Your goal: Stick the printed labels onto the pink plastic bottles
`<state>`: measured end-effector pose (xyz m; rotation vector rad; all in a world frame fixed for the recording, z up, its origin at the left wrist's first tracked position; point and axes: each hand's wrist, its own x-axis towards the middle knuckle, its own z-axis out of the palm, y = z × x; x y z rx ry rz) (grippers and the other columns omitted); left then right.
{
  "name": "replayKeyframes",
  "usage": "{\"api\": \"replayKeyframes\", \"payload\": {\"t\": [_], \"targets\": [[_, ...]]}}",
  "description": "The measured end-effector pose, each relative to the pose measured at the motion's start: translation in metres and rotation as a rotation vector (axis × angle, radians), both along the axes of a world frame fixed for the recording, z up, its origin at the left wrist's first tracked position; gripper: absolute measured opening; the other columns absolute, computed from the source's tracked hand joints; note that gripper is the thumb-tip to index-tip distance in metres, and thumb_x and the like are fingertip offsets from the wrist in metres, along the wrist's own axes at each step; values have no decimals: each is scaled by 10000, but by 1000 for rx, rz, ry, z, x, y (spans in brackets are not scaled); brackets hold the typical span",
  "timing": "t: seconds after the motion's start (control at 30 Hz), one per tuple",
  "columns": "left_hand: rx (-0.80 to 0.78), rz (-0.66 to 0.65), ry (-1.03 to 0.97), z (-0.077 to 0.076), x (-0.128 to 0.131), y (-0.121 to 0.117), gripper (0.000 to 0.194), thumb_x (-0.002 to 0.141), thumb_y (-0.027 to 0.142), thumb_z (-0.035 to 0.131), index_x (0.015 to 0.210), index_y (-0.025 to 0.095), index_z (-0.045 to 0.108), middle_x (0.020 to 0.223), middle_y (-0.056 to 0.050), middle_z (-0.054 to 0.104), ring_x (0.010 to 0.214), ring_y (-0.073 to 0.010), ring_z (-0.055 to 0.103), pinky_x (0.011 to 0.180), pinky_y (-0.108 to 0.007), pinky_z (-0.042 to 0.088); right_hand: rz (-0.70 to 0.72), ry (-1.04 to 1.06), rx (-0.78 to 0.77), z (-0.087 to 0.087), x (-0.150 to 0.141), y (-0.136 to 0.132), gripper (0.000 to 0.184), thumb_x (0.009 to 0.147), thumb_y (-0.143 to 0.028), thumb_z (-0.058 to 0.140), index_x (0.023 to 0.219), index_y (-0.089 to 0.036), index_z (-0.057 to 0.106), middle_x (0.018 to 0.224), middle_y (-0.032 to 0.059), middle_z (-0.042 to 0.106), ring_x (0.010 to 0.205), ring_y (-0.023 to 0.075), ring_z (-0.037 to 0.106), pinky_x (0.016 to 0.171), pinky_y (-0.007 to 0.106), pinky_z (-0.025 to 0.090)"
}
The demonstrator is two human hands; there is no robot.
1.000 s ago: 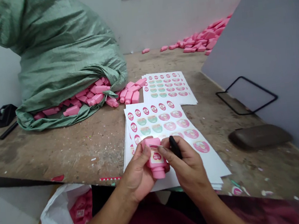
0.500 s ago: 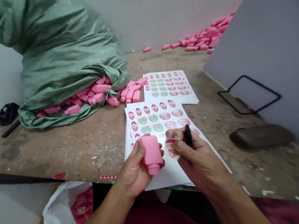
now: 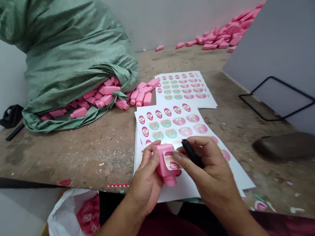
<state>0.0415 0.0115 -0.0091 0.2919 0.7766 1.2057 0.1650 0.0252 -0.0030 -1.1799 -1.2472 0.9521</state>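
Observation:
My left hand [image 3: 145, 183] is closed around a small pink plastic bottle [image 3: 169, 180], whose neck points down towards me. On its front face lies a white, pink-printed label sticker [image 3: 169, 163]. The thumb of my right hand [image 3: 213, 174] presses at that sticker's right edge. A slim black tool [image 3: 191, 153] is also gripped in my right hand; its working end is hidden, so its kind is unclear. Beneath both hands lies a stack of sticker sheets [image 3: 188, 188], printed with pink and green labels.
Behind is a second stack of sticker sheets [image 3: 184, 103]. A green woven sack [image 3: 78, 47] spills pink bottles at the left. More bottles [image 3: 222, 36] are heaped at the back right. A dark case [image 3: 291, 146] and black wire frame [image 3: 281, 119] lie right. A white bag [image 3: 62, 219] hangs below.
My right hand has brought the sticker leftward onto the bottle, where it now lies against the front face. The bottle has turned slightly in my left hand.

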Motion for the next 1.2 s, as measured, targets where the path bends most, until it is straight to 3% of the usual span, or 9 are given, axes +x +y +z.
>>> {"api": "replayKeyframes", "payload": {"t": [0.37,0.67,0.77,1.03,1.2], "targets": [[42,-13,17,-10,2,2,299,945,379,561,1207,237,538,1196,-69,640,1007,-184,648,934,-361,493,-36,-83,24,-10,0,1,159,803,-269,704,898,-258,577,793,-30,625,728,140,609,678,282,510],[36,5,39,-10,2,3,398,861,420,678,1188,234,548,1208,-78,630,1076,-222,632,946,-376,478,-36,-163,41,-10,-1,0,139,825,-258,682,911,-260,573,793,-30,647,718,144,623,658,276,502],[32,-8,65,-9,1,1,456,832,380,721,1222,243,529,1226,-71,631,1086,-199,622,970,-347,453,-38,-209,64,-9,-2,-2,120,843,-258,661,917,-265,567,768,-43,639,676,132,606,612,259,476],[78,-11,214,-5,-1,-2,578,765,282,775,1270,250,495,1254,-67,633,1175,-209,572,1004,-326,420,-102,-469,153,-17,-2,-3,134,879,-298,622,1006,-270,588,861,-2,680,713,176,593,647,307,448],[90,18,278,-8,1,-2,619,732,230,782,1264,240,464,1164,-55,649,1031,-177,614,887,-300,483,-119,-703,354,-23,-1,-1,114,921,-254,595,1032,-256,618,880,13,719,649,157,576,653,306,408]]}}
